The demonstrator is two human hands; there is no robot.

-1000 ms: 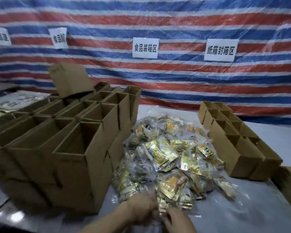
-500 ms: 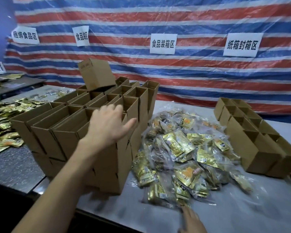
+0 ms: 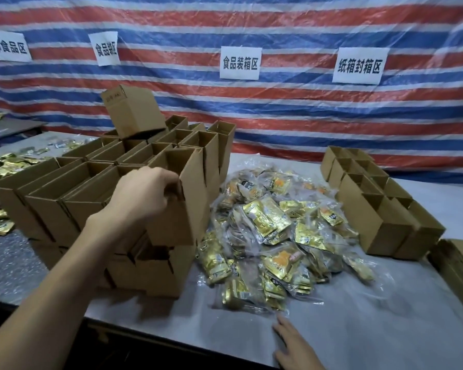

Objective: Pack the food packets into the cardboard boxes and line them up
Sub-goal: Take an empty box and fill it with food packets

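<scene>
Cardboard box (image 3: 189,209) in clamped left grip (image 3: 145,196), right grip (image 3: 294,347) splayed flat on grey table (image 3: 372,324), striped tarp (image 3: 278,110) behind.

Matt brown cardboard boxes (image 3: 72,193) at nine o'clock showing rough-cut edges, food packets (image 3: 273,236) gleaming in glossy gold foil and crinkled clear plastic, plastic tarpaulin (image 3: 292,116) at twelve o'clock shining faintly, white paper signs (image 3: 239,62) looking matt, smooth grey table (image 3: 372,316) at five o'clock reflecting softly
</scene>
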